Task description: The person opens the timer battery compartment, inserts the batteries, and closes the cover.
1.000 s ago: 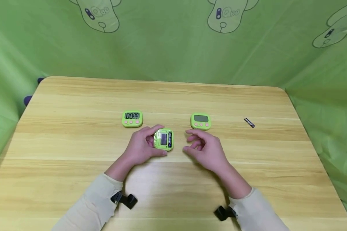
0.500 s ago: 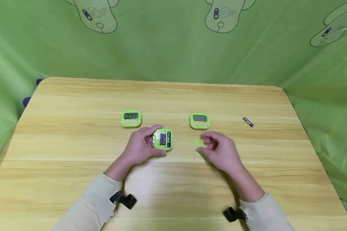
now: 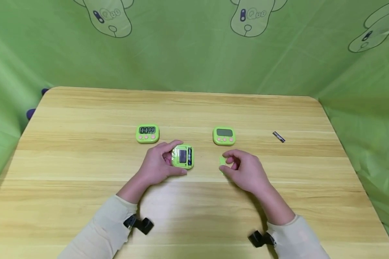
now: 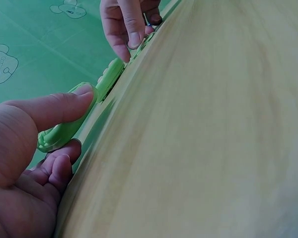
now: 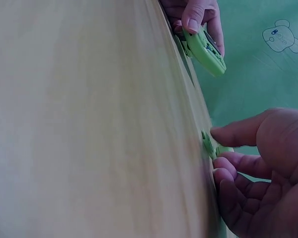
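Note:
My left hand (image 3: 160, 162) grips a green digital timer (image 3: 176, 161) by its edges, back side up. A dark battery (image 3: 189, 157) sits in its open compartment. My right hand (image 3: 246, 171) pinches a small green battery cover (image 3: 222, 161) between thumb and fingers, close over the table. In the right wrist view the battery cover (image 5: 207, 144) stands tilted at the thumb tip, partly hidden by the fingers. In the left wrist view the held timer (image 4: 64, 131) is seen edge-on, thumb on one side and fingers on the other.
Behind my left hand a green timer (image 3: 147, 133) lies face up, showing 00:00. Another timer (image 3: 224, 136), with a blank screen, lies beyond my right hand. A loose battery (image 3: 279, 137) is farther right on the wooden table (image 3: 194, 216). Green cloth (image 3: 188, 61) hangs behind.
My right hand has moved right, away from the held timer, uncovering the battery cover, then closed its fingers on it. My left hand keeps holding the timer in place.

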`<state>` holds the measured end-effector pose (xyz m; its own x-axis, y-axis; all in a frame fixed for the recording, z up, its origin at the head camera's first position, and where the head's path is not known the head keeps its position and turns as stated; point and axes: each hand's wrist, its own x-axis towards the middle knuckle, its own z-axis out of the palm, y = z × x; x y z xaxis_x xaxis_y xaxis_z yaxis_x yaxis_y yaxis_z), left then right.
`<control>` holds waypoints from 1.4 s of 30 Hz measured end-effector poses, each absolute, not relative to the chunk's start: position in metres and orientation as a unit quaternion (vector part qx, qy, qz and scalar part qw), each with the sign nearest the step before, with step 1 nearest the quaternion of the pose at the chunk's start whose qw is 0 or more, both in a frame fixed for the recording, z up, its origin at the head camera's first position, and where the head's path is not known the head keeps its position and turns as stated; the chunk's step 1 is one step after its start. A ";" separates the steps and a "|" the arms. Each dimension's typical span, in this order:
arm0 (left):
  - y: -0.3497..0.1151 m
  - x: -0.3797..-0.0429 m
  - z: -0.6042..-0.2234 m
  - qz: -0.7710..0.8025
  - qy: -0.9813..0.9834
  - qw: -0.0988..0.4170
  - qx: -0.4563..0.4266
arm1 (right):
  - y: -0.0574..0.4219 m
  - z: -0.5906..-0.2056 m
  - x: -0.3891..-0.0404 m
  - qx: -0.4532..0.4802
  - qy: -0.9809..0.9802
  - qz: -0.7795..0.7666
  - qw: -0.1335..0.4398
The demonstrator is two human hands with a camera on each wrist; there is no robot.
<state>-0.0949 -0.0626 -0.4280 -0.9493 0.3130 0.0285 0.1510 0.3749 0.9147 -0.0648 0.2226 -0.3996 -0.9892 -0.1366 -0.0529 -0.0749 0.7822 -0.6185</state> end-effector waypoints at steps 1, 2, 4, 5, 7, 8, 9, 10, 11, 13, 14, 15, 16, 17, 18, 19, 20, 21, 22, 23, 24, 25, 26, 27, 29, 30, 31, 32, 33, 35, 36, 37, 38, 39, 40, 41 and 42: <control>-0.063 -0.095 -0.428 0.541 0.826 0.074 0.140 | 0.222 -0.399 -0.065 -0.058 0.944 -0.322 0.049; -0.063 -0.095 -0.428 0.542 0.826 0.074 0.141 | 0.222 -0.399 -0.065 -0.059 0.945 -0.318 0.050; -0.063 -0.095 -0.428 0.543 0.825 0.073 0.141 | 0.221 -0.398 -0.065 -0.060 0.946 -0.313 0.052; -0.063 -0.095 -0.428 0.543 0.824 0.073 0.141 | 0.221 -0.398 -0.065 -0.060 0.947 -0.312 0.053; -0.063 -0.095 -0.428 0.544 0.824 0.072 0.142 | 0.220 -0.397 -0.065 -0.056 0.947 -0.312 0.056; -0.063 -0.095 -0.428 0.544 0.824 0.072 0.142 | 0.220 -0.397 -0.065 -0.053 0.947 -0.312 0.058; -0.063 -0.095 -0.428 0.544 0.824 0.072 0.142 | 0.220 -0.396 -0.065 -0.050 0.947 -0.312 0.062; -0.063 -0.095 -0.428 0.543 0.824 0.072 0.142 | 0.220 -0.396 -0.065 -0.048 0.946 -0.312 0.065; -0.063 -0.095 -0.429 0.543 0.824 0.072 0.142 | 0.220 -0.395 -0.066 -0.047 0.946 -0.312 0.069; -0.063 -0.095 -0.429 0.544 0.824 0.072 0.141 | 0.220 -0.394 -0.066 -0.046 0.946 -0.312 0.076; -0.062 -0.095 -0.429 0.543 0.824 0.073 0.141 | 0.220 -0.393 -0.066 -0.046 0.945 -0.313 0.080; -0.062 -0.095 -0.429 0.544 0.824 0.073 0.141 | 0.220 -0.393 -0.067 -0.046 0.945 -0.314 0.084; -0.062 -0.095 -0.429 0.544 0.824 0.074 0.140 | 0.220 -0.392 -0.067 -0.047 0.944 -0.314 0.088; -0.062 -0.095 -0.429 0.544 0.824 0.073 0.140 | 0.220 -0.392 -0.067 -0.047 0.944 -0.314 0.091; -0.062 -0.095 -0.429 0.544 0.824 0.073 0.140 | 0.220 -0.392 -0.067 -0.048 0.943 -0.315 0.094; -0.062 -0.095 -0.429 0.544 0.824 0.072 0.142 | 0.220 -0.392 -0.068 -0.050 0.942 -0.317 0.098; -0.062 -0.095 -0.429 0.543 0.824 0.071 0.143 | 0.220 -0.392 -0.068 -0.052 0.941 -0.318 0.101; -0.062 -0.095 -0.429 0.543 0.824 0.069 0.145 | 0.220 -0.392 -0.068 -0.055 0.940 -0.320 0.103; -0.062 -0.095 -0.429 0.542 0.825 0.067 0.147 | 0.221 -0.392 -0.068 -0.058 0.940 -0.321 0.103; -0.062 -0.096 -0.429 0.542 0.825 0.065 0.149 | 0.221 -0.392 -0.068 -0.062 0.939 -0.323 0.103; -0.062 -0.096 -0.429 0.542 0.824 0.064 0.151 | 0.221 -0.392 -0.068 -0.064 0.937 -0.327 0.103; -0.062 -0.096 -0.429 0.541 0.825 0.062 0.152 | 0.221 -0.392 -0.068 -0.066 0.936 -0.331 0.102; -0.062 -0.096 -0.429 0.541 0.825 0.062 0.153 | 0.221 -0.392 -0.068 -0.067 0.934 -0.336 0.101; -0.062 -0.096 -0.430 0.541 0.825 0.062 0.153 | 0.221 -0.392 -0.068 -0.067 0.932 -0.341 0.100; -0.062 -0.096 -0.429 0.540 0.826 0.061 0.154 | 0.221 -0.393 -0.067 -0.066 0.927 -0.357 0.099; -0.062 -0.096 -0.429 0.539 0.826 0.060 0.154 | 0.220 -0.393 -0.067 -0.065 0.923 -0.365 0.099; -0.062 -0.095 -0.429 0.539 0.826 0.060 0.154 | 0.219 -0.393 -0.067 -0.064 0.920 -0.373 0.099; -0.062 -0.095 -0.429 0.538 0.827 0.059 0.154 | 0.218 -0.394 -0.067 -0.064 0.917 -0.382 0.099; -0.062 -0.095 -0.429 0.537 0.827 0.059 0.154 | 0.217 -0.394 -0.067 -0.065 0.912 -0.393 0.099; -0.062 -0.095 -0.429 0.537 0.827 0.058 0.154 | 0.215 -0.394 -0.067 -0.070 0.900 -0.418 0.097; -0.062 -0.095 -0.429 0.537 0.827 0.058 0.153 | 0.213 -0.395 -0.068 -0.071 0.893 -0.433 0.098; -0.062 -0.095 -0.429 0.537 0.827 0.058 0.153 | 0.211 -0.395 -0.068 -0.072 0.886 -0.446 0.099; -0.062 -0.095 -0.429 0.537 0.827 0.058 0.154 | 0.209 -0.396 -0.068 -0.071 0.878 -0.462 0.102; -0.062 -0.095 -0.429 0.537 0.828 0.058 0.154 | 0.208 -0.396 -0.068 -0.070 0.870 -0.476 0.105; -0.062 -0.095 -0.429 0.536 0.828 0.058 0.154 | 0.206 -0.397 -0.068 -0.067 0.863 -0.489 0.109; -0.062 -0.095 -0.429 0.536 0.828 0.058 0.154 | 0.204 -0.398 -0.068 -0.063 0.857 -0.499 0.113; -0.062 -0.095 -0.429 0.536 0.828 0.058 0.154 | 0.202 -0.399 -0.069 -0.057 0.851 -0.508 0.118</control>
<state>-0.0953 -0.0616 -0.4292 -0.9458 0.3173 0.0689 0.1930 0.3788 0.9052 -0.0686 0.2018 -0.3987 -0.9658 -0.2167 -0.1423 0.0226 0.4764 -0.8790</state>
